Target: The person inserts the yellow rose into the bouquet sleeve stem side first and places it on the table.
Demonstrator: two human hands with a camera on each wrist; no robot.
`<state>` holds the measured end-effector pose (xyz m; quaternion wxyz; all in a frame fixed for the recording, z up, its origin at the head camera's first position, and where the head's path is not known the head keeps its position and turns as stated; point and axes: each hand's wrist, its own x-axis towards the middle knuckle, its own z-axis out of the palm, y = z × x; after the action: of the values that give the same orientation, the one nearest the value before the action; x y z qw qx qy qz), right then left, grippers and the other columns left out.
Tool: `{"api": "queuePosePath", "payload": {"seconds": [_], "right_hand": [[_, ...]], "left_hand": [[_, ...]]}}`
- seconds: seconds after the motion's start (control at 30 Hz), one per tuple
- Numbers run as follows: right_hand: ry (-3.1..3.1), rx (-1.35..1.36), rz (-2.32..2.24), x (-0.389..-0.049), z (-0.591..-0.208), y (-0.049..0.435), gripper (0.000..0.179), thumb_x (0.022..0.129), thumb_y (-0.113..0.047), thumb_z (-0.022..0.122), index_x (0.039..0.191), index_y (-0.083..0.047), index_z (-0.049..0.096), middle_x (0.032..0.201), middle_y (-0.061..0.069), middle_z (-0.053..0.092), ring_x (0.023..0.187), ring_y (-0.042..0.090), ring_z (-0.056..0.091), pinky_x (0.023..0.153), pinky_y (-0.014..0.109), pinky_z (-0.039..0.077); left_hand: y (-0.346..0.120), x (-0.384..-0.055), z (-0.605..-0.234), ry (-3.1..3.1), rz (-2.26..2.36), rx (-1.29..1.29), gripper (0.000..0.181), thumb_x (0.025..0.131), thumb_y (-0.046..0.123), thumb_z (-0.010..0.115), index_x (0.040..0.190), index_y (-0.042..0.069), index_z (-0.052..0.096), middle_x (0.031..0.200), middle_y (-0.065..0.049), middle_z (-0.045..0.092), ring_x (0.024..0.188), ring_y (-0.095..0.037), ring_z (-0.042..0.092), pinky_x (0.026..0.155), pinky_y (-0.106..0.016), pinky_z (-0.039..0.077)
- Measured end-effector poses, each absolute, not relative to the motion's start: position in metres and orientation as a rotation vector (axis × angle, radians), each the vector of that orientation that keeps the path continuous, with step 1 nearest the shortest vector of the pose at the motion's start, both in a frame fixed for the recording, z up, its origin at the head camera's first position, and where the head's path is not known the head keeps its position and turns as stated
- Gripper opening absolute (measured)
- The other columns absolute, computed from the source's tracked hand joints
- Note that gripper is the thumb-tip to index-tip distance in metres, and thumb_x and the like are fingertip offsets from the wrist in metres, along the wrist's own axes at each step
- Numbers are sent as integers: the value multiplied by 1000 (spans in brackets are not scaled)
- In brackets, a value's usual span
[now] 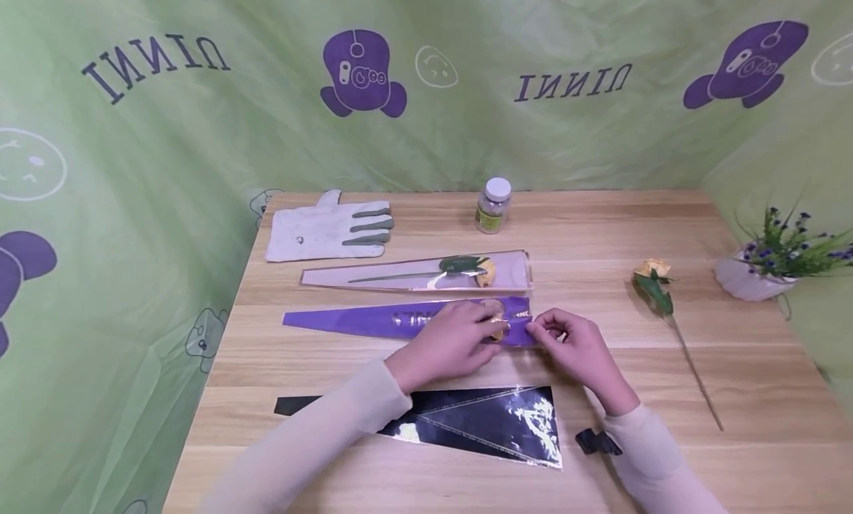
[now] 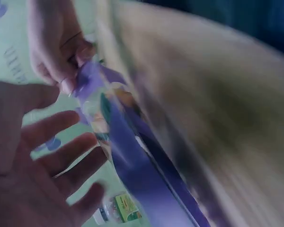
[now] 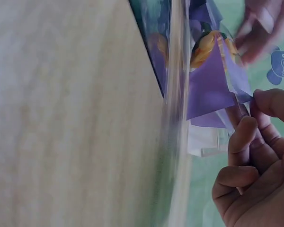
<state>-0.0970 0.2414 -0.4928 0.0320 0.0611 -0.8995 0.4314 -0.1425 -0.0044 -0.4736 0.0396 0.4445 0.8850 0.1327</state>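
Note:
A long tapered purple flower sleeve lies across the table, with a yellow rose inside its wide end. My right hand pinches the edge of the sleeve's mouth between thumb and forefinger, its other fingers curled, as the right wrist view shows. Over the rose part of the sleeve is my left hand; in the left wrist view its fingers are spread and loosely extended beside the sleeve. Part of the sleeve's lettering and of the rose is hidden behind the left hand.
Behind lies a clear sleeve holding another rose; in front, a black sleeve and black bow. A loose rose, potted plant, white-capped bottle and work glove lie farther out.

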Motion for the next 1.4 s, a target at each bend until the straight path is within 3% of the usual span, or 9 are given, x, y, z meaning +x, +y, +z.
{"api": "queuePosePath", "payload": {"seconds": [0.1, 0.2, 0.4, 0.57, 0.77, 1.0, 1.1, 1.23, 1.4], "right_hand": [[-2830, 109, 1397, -98, -492, 244, 17, 96, -27, 73, 91, -11, 71, 77, -3, 67, 69, 17, 61, 62, 29, 49], [-2877, 58, 1441, -98, -491, 246, 23, 97, -31, 72, 92, -9, 71, 78, 0, 67, 70, 19, 61, 64, 30, 48], [-2923, -22, 1518, -97, -492, 249, 24, 96, -32, 72, 93, -8, 70, 78, 5, 68, 68, 21, 59, 63, 31, 48], [-2929, -47, 1491, -101, -493, 250, 23, 96, -31, 72, 95, -8, 70, 79, 4, 67, 70, 22, 59, 64, 32, 48], [-2907, -102, 1528, -103, -492, 255, 31, 96, -36, 72, 98, -6, 69, 79, 9, 66, 64, 23, 58, 55, 31, 49], [-2940, -76, 1326, -85, -484, 260, 39, 98, -44, 67, 110, -7, 71, 91, 5, 69, 77, 21, 60, 64, 31, 50], [-2933, 74, 1240, -63, -481, 263, 29, 100, -33, 66, 111, -7, 72, 92, 1, 70, 75, 14, 61, 61, 28, 51], [-2918, 576, 1212, -30, -484, 263, 10, 97, -13, 69, 106, -10, 74, 89, -7, 71, 70, 3, 60, 60, 25, 52], [-2988, 902, 1355, -11, -489, 256, 13, 99, -20, 69, 110, -18, 75, 86, -16, 67, 65, -2, 54, 58, 23, 48]], "left_hand": [[-17, -133, -481, 2668, 202, 1475, 60, 102, 47, 55, 155, 21, 44, 164, -8, 28, 146, -30, 34, 113, -49, 32], [-24, -128, -486, 2665, 109, 1478, 62, 103, 49, 52, 158, 26, 37, 166, -6, 21, 147, -32, 29, 112, -52, 32], [-31, -130, -492, 2681, -11, 1499, 60, 104, 50, 49, 159, 31, 35, 166, -5, 22, 148, -30, 28, 113, -55, 29], [-28, -136, -495, 2693, -24, 1526, 60, 104, 51, 48, 159, 30, 35, 165, -7, 24, 148, -32, 29, 115, -53, 25], [-23, -140, -494, 2707, 16, 1544, 60, 103, 50, 50, 158, 27, 38, 164, -8, 27, 147, -32, 30, 116, -53, 22], [-37, -130, -494, 2775, 92, 1545, 63, 104, 50, 49, 159, 23, 34, 165, -12, 23, 150, -32, 22, 119, -55, 7], [-54, -109, -487, 2784, 174, 1549, 62, 103, 48, 52, 156, 17, 41, 162, -14, 29, 148, -34, 28, 118, -55, 13], [-75, -71, -483, 2694, 264, 1576, 58, 103, 49, 52, 149, 14, 51, 156, -14, 41, 142, -33, 39, 115, -51, 28], [-86, -38, -486, 2464, 364, 1544, 54, 105, 50, 48, 148, 17, 54, 156, -10, 42, 144, -30, 36, 113, -46, 32]]}}
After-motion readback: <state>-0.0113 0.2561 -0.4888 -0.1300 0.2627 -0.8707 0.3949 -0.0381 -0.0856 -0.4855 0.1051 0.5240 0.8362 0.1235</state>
